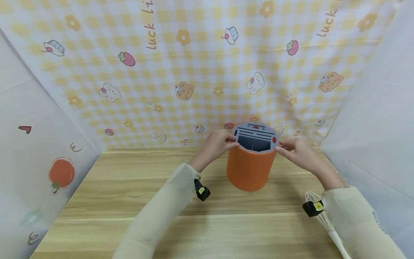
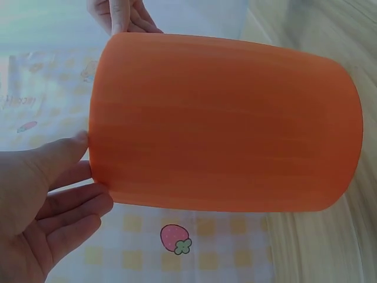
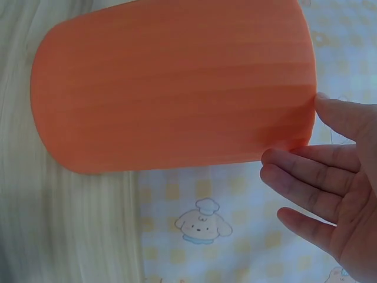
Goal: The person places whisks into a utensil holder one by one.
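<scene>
An orange round knife holder (image 1: 251,171) stands on the wooden table near the back curtain. Its grey slotted top (image 1: 255,137) has a wide dark compartment at the front and narrow slits behind. My left hand (image 1: 220,142) grips the top rim on the left side, thumb and fingers at the edge. On the opposite side my right hand (image 1: 299,153) pinches the rim the same way. Seen from the left wrist, the smooth orange wall (image 2: 224,124) fills the middle, with my left thumb against the rim. The right wrist view shows my right thumb and fingertips at that edge (image 3: 309,112).
A whisk (image 1: 326,221) with a white handle lies on the table (image 1: 226,230) at the right, partly hidden by my right wrist camera and sleeve. A checked curtain (image 1: 200,72) hangs close behind the holder. White cloth walls (image 1: 372,108) stand on both sides.
</scene>
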The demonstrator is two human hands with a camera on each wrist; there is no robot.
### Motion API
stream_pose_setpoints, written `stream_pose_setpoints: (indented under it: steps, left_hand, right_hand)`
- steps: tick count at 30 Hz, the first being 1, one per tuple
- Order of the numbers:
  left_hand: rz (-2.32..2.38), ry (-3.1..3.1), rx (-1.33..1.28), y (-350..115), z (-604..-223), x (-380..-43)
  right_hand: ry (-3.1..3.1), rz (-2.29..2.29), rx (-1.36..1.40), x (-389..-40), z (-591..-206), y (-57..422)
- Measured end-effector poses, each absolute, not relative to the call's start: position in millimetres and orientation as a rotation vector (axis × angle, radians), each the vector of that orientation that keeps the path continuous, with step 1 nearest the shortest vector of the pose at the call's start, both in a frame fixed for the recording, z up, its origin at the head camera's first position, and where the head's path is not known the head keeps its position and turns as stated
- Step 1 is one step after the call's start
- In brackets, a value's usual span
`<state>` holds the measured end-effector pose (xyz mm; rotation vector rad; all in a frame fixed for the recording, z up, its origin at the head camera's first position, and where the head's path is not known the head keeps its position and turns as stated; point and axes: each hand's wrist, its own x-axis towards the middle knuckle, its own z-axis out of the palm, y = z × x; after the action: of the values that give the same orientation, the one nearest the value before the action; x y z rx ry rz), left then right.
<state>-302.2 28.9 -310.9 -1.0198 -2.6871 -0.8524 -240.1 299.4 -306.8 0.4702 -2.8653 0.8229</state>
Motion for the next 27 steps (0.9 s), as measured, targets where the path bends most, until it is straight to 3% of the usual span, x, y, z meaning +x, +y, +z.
stream_pose_setpoints:
  steps: [27]
  left_hand:
    - [-0.824,-2.556,-0.923,-32,-315,-247]
  right_hand:
    - [-2.883,0.774,0.596,-223,-307,251]
